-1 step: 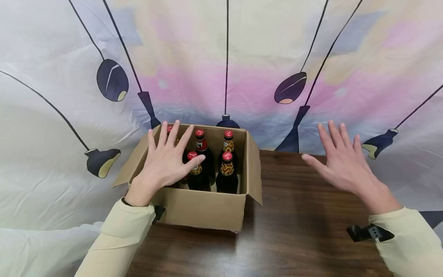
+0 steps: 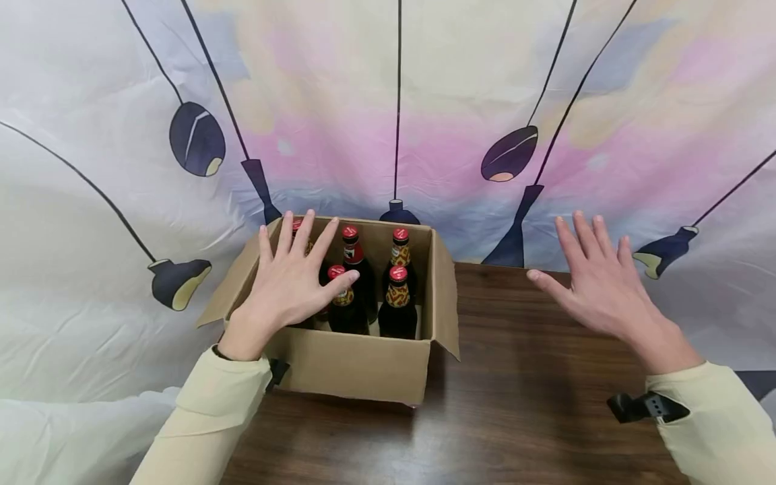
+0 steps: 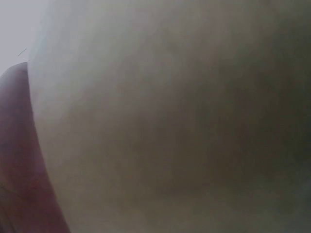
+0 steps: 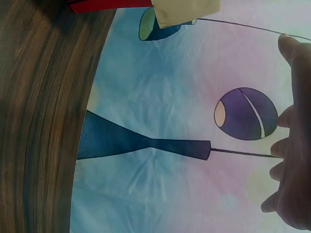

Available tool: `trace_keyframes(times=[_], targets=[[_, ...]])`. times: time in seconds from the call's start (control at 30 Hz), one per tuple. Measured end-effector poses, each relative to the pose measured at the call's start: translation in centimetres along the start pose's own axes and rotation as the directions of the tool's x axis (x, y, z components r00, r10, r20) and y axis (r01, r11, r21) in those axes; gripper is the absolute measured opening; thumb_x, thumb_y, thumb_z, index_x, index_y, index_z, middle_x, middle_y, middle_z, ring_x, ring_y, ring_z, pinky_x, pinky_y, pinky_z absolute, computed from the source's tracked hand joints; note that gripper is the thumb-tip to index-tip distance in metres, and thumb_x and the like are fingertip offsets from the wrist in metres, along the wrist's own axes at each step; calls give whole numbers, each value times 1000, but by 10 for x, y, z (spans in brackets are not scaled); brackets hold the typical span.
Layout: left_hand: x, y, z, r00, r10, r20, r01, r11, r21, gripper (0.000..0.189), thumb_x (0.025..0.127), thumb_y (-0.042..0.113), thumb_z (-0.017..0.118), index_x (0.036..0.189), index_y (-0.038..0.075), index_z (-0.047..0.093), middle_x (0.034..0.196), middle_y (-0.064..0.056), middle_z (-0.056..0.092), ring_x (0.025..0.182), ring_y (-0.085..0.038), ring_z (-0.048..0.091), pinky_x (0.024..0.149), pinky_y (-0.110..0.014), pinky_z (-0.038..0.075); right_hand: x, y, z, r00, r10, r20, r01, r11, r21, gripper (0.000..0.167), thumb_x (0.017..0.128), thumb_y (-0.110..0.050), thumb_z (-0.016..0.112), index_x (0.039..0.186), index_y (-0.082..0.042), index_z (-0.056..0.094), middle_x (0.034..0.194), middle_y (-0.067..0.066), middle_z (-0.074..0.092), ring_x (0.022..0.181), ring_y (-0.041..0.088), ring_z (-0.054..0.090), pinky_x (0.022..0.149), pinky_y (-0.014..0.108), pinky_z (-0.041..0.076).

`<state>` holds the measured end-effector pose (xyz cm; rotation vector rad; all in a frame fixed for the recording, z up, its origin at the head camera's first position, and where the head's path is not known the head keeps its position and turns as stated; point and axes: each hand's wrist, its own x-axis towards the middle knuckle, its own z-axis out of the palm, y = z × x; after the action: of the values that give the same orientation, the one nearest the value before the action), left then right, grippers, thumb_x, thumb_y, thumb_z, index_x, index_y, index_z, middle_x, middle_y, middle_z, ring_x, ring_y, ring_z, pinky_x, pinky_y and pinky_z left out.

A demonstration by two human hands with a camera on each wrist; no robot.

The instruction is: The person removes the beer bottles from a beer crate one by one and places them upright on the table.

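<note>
Left hand [image 2: 287, 286] spread wide, fingers straight, above left part of cardboard box [image 2: 345, 364] on desk [image 2: 503, 431]; grips nothing, any contact unclear. Right hand [image 2: 606, 289] likewise spread, holding nothing, well right of box. Box walls look stiff but bendable; load probably heavy, best held low from both sides. Red-capped bottles [image 2: 398, 313] upright inside, likely fragile, slippery; necks suit gripping. Printed cloth [image 2: 461, 87] behind.

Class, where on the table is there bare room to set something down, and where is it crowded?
Bare table runs from the box to the right sleeve, with the cloth behind; more lies before the box. Inside, bottles and the left hand over them crowd it.
</note>
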<state>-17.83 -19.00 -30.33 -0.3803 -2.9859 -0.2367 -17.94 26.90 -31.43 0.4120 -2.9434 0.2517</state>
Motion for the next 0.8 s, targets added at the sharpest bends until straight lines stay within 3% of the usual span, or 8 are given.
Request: trace_keyframes(times=[0.13,0.23,0.3,0.43,0.53,0.6,0.7,0.8], targets=[[-4,-5,-2,999,9,-33,-9,1000,-23,92,99,74,45,172,30,9,179,-13,0,164,-43,-10,121,-74,-13,5,-8,7,999,-16,-46,19,997,80,99,101,-64,54,171,-10,10,176,24,11,161,51,9,121,77,8],[-16,-11,-3,995,1,-101,-8,997,-71,90,100,72,47,172,27,14,179,-13,9,164,-43,-4,122,-74,-9,5,-26,20,992,0,-129,38,956,292,89,100,-51,66,168,-10,26,168,25,36,154,51,32,118,73,26],[-29,-18,-4,986,-25,-165,9,995,-96,89,100,69,49,171,23,20,177,-15,17,164,-45,5,123,-75,-5,3,-44,33,985,40,-169,45,882,468,78,98,-40,73,163,-12,41,161,22,48,148,48,43,114,68,36],[-57,-36,1,946,-116,-304,62,982,-180,85,100,61,57,166,13,33,169,-22,33,158,-50,22,122,-77,2,4,-87,56,981,130,-145,22,665,746,58,94,-27,80,148,-14,63,158,12,55,145,34,50,111,47,44],[-74,-46,15,906,-189,-379,96,963,-253,80,99,52,63,162,6,41,164,-26,40,152,-51,32,122,-75,12,9,-114,69,984,166,-68,-26,511,859,52,93,-23,80,142,-11,68,162,9,50,151,27,45,116,40,41],[-83,-50,30,884,-245,-398,122,943,-309,78,99,46,65,161,4,42,163,-27,41,149,-52,36,120,-72,19,12,-128,74,984,180,-17,-64,437,897,52,93,-23,80,142,-10,68,166,9,45,156,25,37,123,44,36],[-92,-53,51,852,-330,-406,141,892,-429,75,98,35,68,161,5,41,160,-27,44,144,-51,43,117,-69,29,18,-142,79,983,173,54,-119,389,914,54,93,-26,80,144,-12,67,171,9,36,162,23,26,129,51,25],[-96,-53,65,829,-381,-409,110,828,-550,74,98,28,68,163,8,38,159,-23,46,141,-45,48,116,-66,34,23,-153,81,981,167,100,-158,389,907,56,93,-29,80,145,-15,65,173,9,31,164,23,22,129,55,23]])
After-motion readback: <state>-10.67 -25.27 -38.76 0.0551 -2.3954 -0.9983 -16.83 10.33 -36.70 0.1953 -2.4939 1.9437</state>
